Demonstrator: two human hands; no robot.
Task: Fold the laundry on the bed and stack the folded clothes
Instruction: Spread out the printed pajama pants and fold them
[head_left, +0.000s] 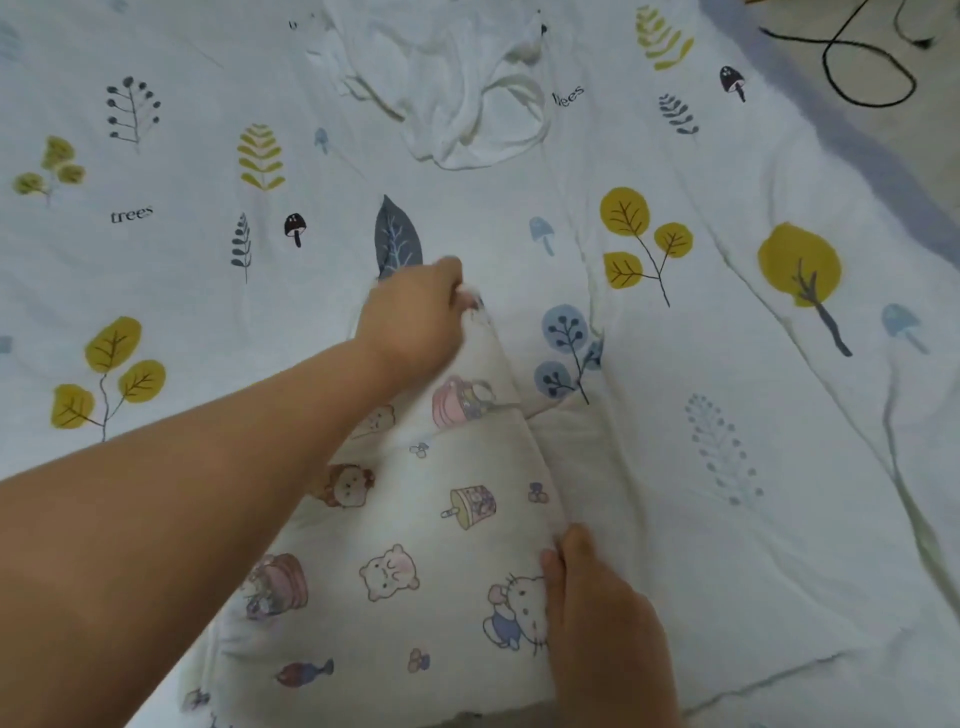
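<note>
A cream garment with cartoon animal prints (415, 530) lies on the bed in front of me, narrowing toward its far end. My left hand (415, 317) reaches forward and grips that far end, fingers curled round the cloth. My right hand (597, 603) holds the garment's right edge close to me, thumb on top of the fabric. A crumpled white garment (467, 88) lies loose at the far side of the bed, beyond both hands.
The bed is covered by a white sheet printed with yellow and blue trees, leaves and mushrooms (727, 364). The bed's right edge runs diagonally at the upper right, with floor and black cables (857, 62) beyond it.
</note>
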